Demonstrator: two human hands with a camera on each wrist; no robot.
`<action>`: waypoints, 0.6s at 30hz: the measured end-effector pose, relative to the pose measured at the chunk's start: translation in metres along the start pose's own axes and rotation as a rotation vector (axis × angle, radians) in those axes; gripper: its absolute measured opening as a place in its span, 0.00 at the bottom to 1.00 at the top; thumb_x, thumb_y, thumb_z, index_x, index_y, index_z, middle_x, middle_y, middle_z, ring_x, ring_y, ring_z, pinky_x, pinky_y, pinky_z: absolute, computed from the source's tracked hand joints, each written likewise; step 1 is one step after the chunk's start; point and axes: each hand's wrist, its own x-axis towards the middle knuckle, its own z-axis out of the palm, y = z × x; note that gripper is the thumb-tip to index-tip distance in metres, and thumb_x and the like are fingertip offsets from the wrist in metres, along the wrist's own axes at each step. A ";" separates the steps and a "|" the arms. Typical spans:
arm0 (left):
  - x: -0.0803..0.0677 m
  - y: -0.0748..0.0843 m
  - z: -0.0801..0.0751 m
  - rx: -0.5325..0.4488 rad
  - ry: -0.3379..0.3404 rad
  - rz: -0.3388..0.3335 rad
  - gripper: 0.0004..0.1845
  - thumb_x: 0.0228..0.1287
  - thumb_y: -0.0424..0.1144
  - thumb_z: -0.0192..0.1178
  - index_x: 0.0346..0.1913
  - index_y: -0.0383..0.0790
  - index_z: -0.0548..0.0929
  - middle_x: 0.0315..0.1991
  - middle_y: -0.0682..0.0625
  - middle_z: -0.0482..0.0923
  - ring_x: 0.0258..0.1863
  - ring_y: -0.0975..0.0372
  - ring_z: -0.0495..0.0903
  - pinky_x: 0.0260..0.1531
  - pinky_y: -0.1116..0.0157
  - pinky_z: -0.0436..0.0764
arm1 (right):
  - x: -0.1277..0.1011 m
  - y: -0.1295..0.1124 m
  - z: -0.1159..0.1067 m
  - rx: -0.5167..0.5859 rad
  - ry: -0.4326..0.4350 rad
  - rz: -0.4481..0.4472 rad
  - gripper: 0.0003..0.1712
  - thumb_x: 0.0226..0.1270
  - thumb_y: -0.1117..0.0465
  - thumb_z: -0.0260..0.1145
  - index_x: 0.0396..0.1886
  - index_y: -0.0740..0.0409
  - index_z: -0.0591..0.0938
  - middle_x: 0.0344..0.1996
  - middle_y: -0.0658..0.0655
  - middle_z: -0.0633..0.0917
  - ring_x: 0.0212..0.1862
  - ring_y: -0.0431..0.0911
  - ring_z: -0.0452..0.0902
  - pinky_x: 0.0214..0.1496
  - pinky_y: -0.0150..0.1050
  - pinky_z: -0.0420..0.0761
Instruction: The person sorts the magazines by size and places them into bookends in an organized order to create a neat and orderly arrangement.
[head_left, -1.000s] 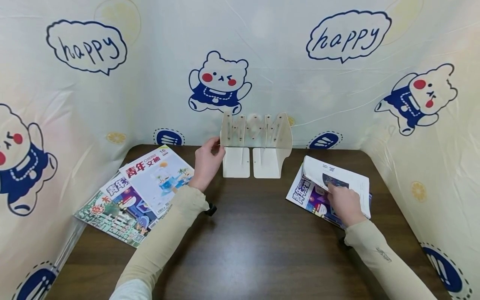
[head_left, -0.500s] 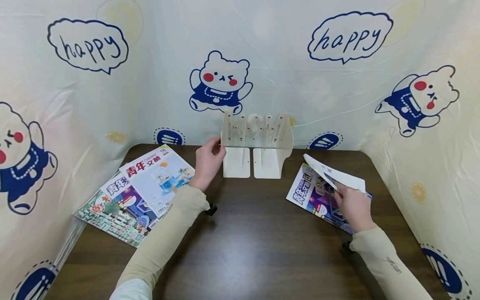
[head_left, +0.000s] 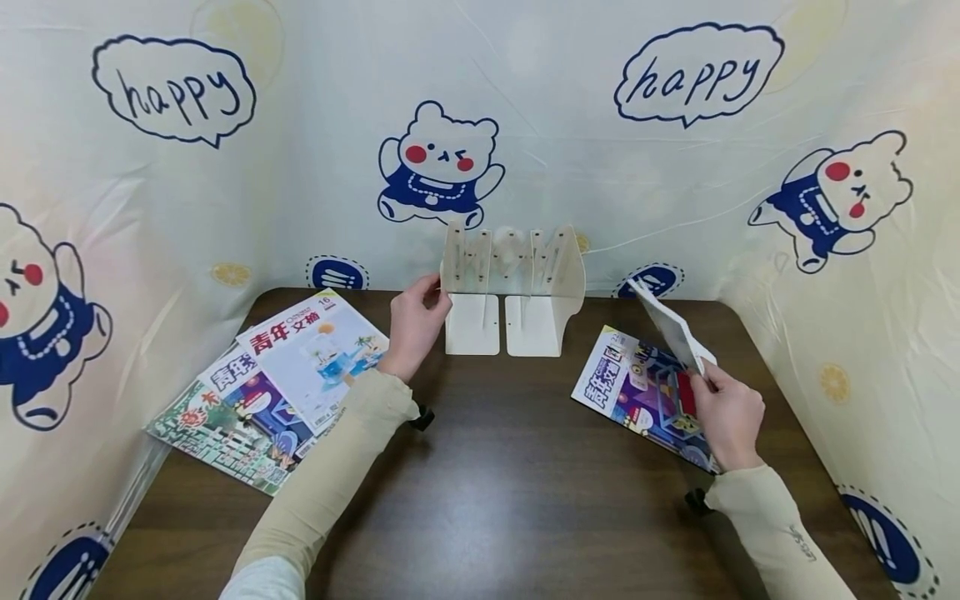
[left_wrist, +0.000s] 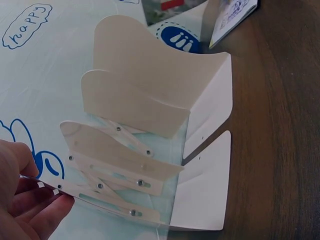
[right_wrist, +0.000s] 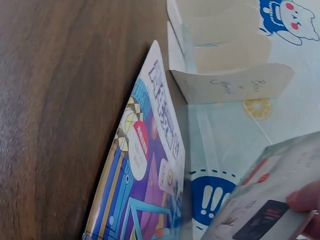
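Note:
My left hand (head_left: 417,327) pinches the left end panel of a white expandable book rack (head_left: 471,327). Close up in the left wrist view, the thumb and fingers (left_wrist: 54,216) hold the edge of that panel; the rack's dividers are linked by riveted strips. At the right of the table my right hand (head_left: 733,421) grips a pale-covered magazine (head_left: 667,321) by its near end, tilted up on edge. Below it a purple magazine (head_left: 637,392) lies flat. The right wrist view shows the held magazine's cover (right_wrist: 260,195) with a dark picture on it.
At the left of the brown table (head_left: 502,500) several magazines overlap: a pale blue one (head_left: 330,354), a purple one (head_left: 262,408) and a green one (head_left: 225,433). A patterned curtain (head_left: 540,142) with bear drawings hangs directly behind the rack.
My right hand has lifted the pale magazine from nearly flat on the purple one to an upright tilt, moving slightly right. The left hand keeps its hold on the rack.

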 end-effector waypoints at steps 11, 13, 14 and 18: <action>-0.001 0.001 0.001 0.004 -0.001 -0.016 0.20 0.75 0.38 0.60 0.65 0.38 0.83 0.58 0.42 0.86 0.51 0.52 0.86 0.56 0.56 0.85 | -0.003 -0.009 -0.007 0.215 0.158 0.103 0.10 0.70 0.62 0.69 0.44 0.63 0.92 0.36 0.66 0.91 0.29 0.12 0.71 0.33 0.11 0.69; 0.000 0.001 0.001 0.004 0.003 -0.011 0.20 0.75 0.38 0.60 0.65 0.37 0.83 0.57 0.42 0.86 0.50 0.52 0.86 0.56 0.56 0.85 | -0.003 -0.013 -0.009 0.252 0.174 0.120 0.11 0.70 0.62 0.70 0.45 0.62 0.92 0.38 0.66 0.91 0.31 0.12 0.74 0.36 0.11 0.71; 0.000 0.001 0.001 0.006 0.005 -0.009 0.19 0.75 0.38 0.60 0.65 0.37 0.83 0.57 0.42 0.86 0.50 0.52 0.86 0.56 0.56 0.85 | -0.003 -0.015 -0.011 0.272 0.177 0.136 0.11 0.70 0.62 0.70 0.46 0.61 0.92 0.39 0.66 0.91 0.32 0.13 0.75 0.37 0.12 0.72; 0.001 0.000 0.002 0.007 0.008 -0.003 0.19 0.75 0.38 0.60 0.64 0.37 0.83 0.56 0.41 0.86 0.50 0.52 0.86 0.55 0.55 0.86 | -0.004 -0.022 -0.017 0.355 0.169 0.220 0.10 0.69 0.61 0.72 0.46 0.57 0.93 0.38 0.49 0.92 0.33 0.18 0.80 0.35 0.15 0.76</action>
